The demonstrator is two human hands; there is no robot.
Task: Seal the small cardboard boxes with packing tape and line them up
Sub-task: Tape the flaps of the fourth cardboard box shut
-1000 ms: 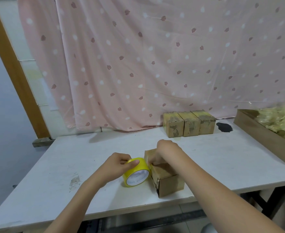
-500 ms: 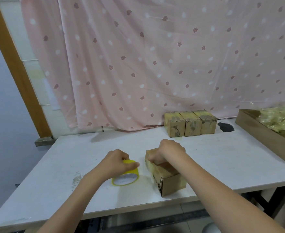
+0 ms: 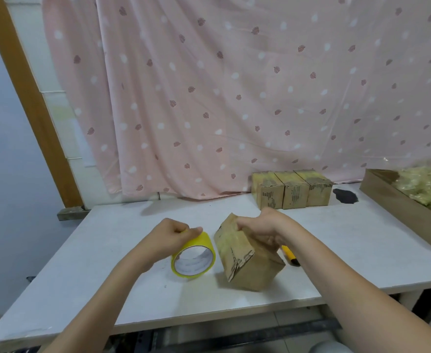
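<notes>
A small cardboard box [image 3: 247, 261] sits tilted on the white table [image 3: 336, 240], tipped up on its lower edge. My right hand [image 3: 265, 225] grips its top from above. My left hand [image 3: 168, 238] holds a yellow roll of packing tape [image 3: 193, 258] just left of the box, with the thumb and fingers pinched on the roll's top edge. The roll's open core faces me. Three taped small boxes [image 3: 292, 192] stand side by side in a row at the back of the table.
A yellow-handled cutter [image 3: 289, 256] lies on the table right of the tilted box. A large brown tray [image 3: 397, 207] with pale plastic wrap fills the right edge. A dark stain [image 3: 345, 196] marks the table beside the row. A pink curtain hangs behind.
The box has been tipped up and turned under my right hand, uncovering the cutter behind it. My left hand has brought the tape roll back upright beside the box.
</notes>
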